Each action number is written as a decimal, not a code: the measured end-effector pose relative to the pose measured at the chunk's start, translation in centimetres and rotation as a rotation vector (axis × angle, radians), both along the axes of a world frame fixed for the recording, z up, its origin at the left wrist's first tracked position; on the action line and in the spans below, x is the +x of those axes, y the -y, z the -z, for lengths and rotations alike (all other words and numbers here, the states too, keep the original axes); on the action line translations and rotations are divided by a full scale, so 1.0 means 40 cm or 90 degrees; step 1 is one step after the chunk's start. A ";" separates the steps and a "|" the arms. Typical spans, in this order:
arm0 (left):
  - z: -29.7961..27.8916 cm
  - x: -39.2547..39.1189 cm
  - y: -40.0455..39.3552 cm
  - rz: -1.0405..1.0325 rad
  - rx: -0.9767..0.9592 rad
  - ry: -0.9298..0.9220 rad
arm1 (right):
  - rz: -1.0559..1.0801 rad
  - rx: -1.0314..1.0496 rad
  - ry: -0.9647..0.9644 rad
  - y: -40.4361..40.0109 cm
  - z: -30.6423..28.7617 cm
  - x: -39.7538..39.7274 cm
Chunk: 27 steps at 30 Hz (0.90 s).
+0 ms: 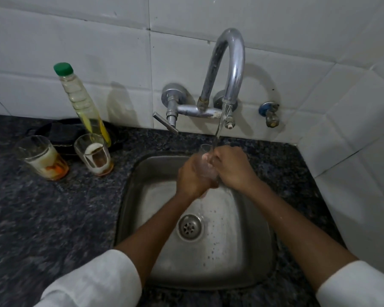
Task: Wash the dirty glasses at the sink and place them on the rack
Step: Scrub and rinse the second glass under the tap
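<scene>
A home kitchen: steel sink [248,258] set in speckled granite counter [42,207], wall-mounted tap [228,67], white tiles [75,52], dish-soap bottle [80,100].

— How many glasses do we count?
— Three: one under the tap [205,165], two dirty ones on the counter [42,158] [94,155].
— Bottles?
— We see one bottle [82,100], one faucet [228,63], one sink [248,251].
</scene>
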<state>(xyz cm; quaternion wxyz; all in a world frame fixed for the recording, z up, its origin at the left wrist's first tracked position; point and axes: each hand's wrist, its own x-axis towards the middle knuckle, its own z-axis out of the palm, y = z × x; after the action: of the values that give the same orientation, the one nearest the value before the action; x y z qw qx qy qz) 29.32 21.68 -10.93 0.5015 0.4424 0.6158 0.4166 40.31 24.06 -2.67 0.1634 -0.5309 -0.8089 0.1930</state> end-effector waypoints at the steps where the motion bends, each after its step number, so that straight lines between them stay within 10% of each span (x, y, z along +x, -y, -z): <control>1: 0.002 0.018 0.008 -0.046 0.021 -0.048 | 0.027 -0.010 0.007 0.000 0.004 -0.003; 8: -0.007 -0.089 0.000 0.283 -0.018 0.307 | -0.159 0.003 -0.077 0.007 -0.017 0.028; 13: -0.014 0.020 0.020 -0.074 0.045 -0.055 | -0.023 0.002 -0.004 0.001 0.024 0.002; 19: -0.002 -0.092 -0.003 0.272 -0.027 0.234 | -0.161 0.016 -0.086 0.006 -0.014 0.037; 24: 0.010 0.018 0.014 -0.054 0.032 -0.065 | 0.026 -0.013 0.005 0.000 0.014 0.002; 27: 0.031 -0.014 0.023 0.041 0.049 0.000 | -0.027 0.018 -0.071 0.006 0.012 0.017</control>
<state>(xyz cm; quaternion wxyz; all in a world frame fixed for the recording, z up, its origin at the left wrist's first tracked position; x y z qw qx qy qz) 28.78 20.75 -12.19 0.4973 0.4806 0.5849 0.4237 40.99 23.82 -3.14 0.2116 -0.4993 -0.8125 0.2140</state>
